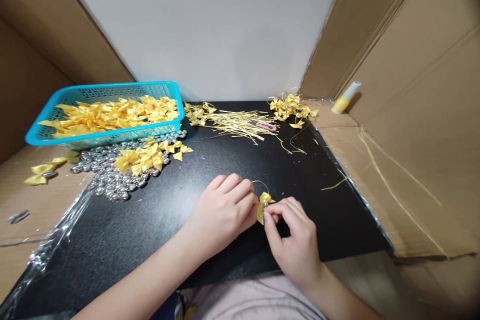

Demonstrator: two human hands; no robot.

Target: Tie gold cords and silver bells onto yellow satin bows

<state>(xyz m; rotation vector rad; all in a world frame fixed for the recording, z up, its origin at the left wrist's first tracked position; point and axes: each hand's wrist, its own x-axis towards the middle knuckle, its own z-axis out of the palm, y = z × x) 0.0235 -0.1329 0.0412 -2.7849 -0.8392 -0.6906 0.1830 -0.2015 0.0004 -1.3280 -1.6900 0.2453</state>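
Observation:
A small yellow ribbon bow (264, 202) is held between my two hands over the black table. A thin wire or cord loop arches above it, and something silvery shows at its middle. My left hand (229, 206), fingers curled in, pinches the bow's left side. From the right, the thumb and forefinger of my right hand (292, 225) close on the bow near its centre. My fingers hide part of the bow.
A blue basket (108, 135) of yellow bows stands back left, with silver beads (112, 182) and loose bows before it. Gold twist ties (240, 124), a pink clip (266, 126) and finished-looking bows (288, 106) lie behind. A white-yellow tube (345, 98) stands right. Cardboard walls flank the table.

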